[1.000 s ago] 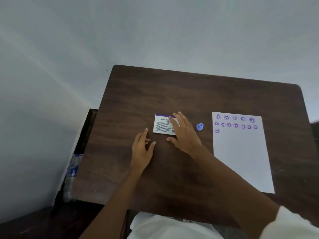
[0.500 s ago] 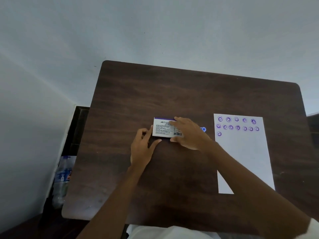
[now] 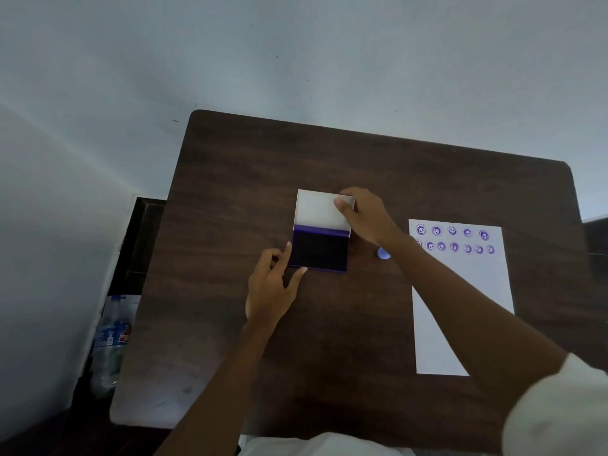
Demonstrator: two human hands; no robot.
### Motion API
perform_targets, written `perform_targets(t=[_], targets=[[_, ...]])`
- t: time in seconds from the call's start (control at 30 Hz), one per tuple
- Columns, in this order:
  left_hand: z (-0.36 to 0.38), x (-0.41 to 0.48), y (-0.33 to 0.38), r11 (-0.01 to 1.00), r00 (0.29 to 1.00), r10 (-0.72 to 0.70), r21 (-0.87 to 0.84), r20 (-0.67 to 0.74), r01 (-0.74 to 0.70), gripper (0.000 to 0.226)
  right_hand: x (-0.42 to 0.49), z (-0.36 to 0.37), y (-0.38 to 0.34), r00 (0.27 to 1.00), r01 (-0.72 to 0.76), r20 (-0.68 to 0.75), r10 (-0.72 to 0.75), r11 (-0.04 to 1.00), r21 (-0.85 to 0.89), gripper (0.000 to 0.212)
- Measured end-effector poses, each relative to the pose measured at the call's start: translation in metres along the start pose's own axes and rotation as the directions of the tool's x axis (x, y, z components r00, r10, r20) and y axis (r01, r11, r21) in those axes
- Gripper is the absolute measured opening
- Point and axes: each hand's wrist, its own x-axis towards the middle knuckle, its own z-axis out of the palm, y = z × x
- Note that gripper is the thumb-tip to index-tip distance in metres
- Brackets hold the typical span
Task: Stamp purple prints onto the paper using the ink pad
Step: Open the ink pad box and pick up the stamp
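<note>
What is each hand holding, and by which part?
The right hand grips the rectangular purple ink pad's open white lid at its far right corner; the left hand holds the pad's dark base at its near left corner.

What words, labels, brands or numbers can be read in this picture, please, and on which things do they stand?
Nothing here can be read.
Bottle label: blue and red print, too blurred to read.
Ink pad: dark inked face, no text.
Lid: its blank white inside faces the camera.
Paper: the purple prints are round faces; no letters can be made out.
</note>
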Motion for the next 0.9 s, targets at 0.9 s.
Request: perform_targets(t=[0.9], targets=[[0.035, -0.023, 0.120, 0.929, 0.999, 0.043, -0.368, 0.013, -0.035, 0.028, -0.105, -0.021, 0.068, 0.990, -0.121, -0.086, 0.112, 0.987, -0.110, 0.025]])
